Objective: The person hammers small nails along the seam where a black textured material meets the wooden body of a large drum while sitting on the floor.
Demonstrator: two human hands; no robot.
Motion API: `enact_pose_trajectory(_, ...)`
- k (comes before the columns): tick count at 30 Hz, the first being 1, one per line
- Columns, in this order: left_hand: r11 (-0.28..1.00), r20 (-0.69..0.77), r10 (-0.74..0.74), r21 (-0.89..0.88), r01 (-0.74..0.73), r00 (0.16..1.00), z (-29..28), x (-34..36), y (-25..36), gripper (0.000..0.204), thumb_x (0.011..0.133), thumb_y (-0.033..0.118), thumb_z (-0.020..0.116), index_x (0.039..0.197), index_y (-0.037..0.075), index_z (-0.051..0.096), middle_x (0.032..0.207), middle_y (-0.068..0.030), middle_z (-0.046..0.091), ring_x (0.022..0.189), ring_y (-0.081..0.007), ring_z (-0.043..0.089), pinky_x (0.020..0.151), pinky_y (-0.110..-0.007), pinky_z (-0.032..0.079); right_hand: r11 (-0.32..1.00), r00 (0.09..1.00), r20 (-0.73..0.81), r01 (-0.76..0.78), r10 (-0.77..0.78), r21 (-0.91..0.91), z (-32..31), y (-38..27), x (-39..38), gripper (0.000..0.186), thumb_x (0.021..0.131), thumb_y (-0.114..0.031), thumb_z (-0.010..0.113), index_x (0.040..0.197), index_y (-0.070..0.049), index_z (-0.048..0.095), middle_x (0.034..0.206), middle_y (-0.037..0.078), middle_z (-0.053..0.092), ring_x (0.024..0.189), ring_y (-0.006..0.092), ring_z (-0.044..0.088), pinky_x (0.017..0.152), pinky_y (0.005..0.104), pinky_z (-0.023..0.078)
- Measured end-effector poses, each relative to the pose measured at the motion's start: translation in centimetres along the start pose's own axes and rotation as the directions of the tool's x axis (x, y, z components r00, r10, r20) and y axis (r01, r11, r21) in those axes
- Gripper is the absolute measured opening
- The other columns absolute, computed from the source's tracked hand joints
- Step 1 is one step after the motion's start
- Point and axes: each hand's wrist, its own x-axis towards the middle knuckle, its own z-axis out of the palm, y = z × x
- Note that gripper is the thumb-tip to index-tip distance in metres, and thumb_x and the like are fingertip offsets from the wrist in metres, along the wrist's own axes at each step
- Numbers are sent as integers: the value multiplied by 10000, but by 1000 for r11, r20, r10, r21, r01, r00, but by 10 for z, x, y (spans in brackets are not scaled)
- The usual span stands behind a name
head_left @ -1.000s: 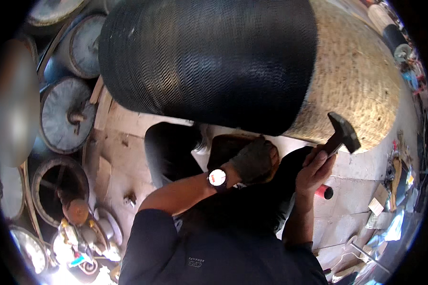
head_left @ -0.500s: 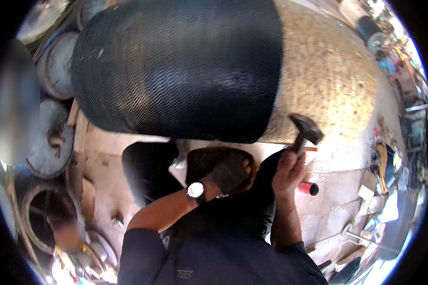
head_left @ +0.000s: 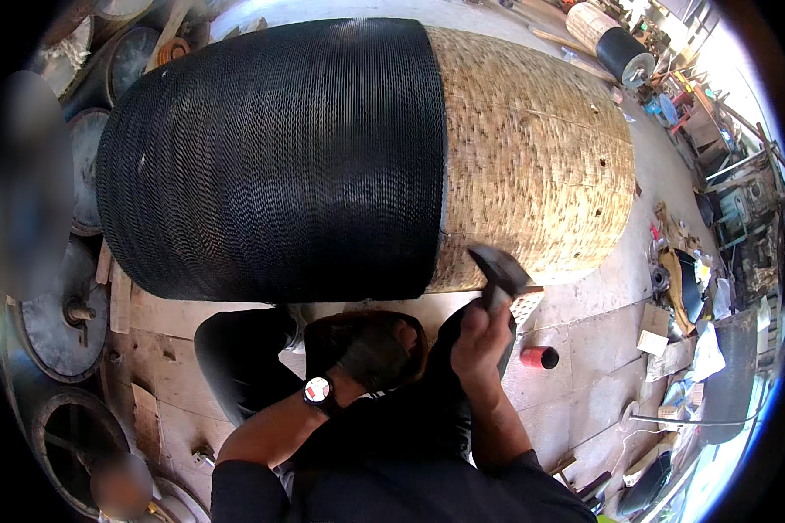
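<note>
My right hand (head_left: 481,342) grips a hammer (head_left: 500,268) by its handle, with the dark steel head raised in front of the big roller's tan part. In a dark glove with bare fingertips, my left hand (head_left: 377,353) reaches into a shallow dark container (head_left: 327,336) between my legs. Its fingers are curled together; whatever they may hold is hidden. Before me lies the large roller: black ridged covering (head_left: 279,166) wraps its left part, while the pitted tan surface (head_left: 532,157) shows on the right, with a few dark holes near its end.
A red tube-shaped thing (head_left: 541,357) lies on the tiled floor right of my leg. Round metal-ended drums (head_left: 61,322) line the left side. Scraps, boxes and a white bag (head_left: 709,350) clutter the right. Another smaller roller (head_left: 624,54) lies at the far right.
My view has shifted, so the roller, my hands and the container appear further left and more of the roller's far side shows. The hammer stays raised; my left hand remains in the container.
</note>
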Motion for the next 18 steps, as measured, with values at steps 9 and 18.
enact_pose_trajectory(9,948,-670,315,192,-252,673,-83,54,-28,309,803,29,690,1105,4,627,1121,-164,629,922,-327,648,765,-441,543,994,993,-115,35,-24,99,-9,-16,3,334,1050,-304,409,962,-5,529,666,77,501,577,205,493,541,362,415)
enact_pose_trajectory(18,862,-709,457,503,-69,537,-160,140,-69,432,739,-18,695,1156,74,629,1133,-116,595,993,-314,619,842,-457,525,940,966,-198,214,-165,264,-9,-6,-1,246,1008,-245,440,927,-41,552,741,32,531,602,127,493,534,245,385)
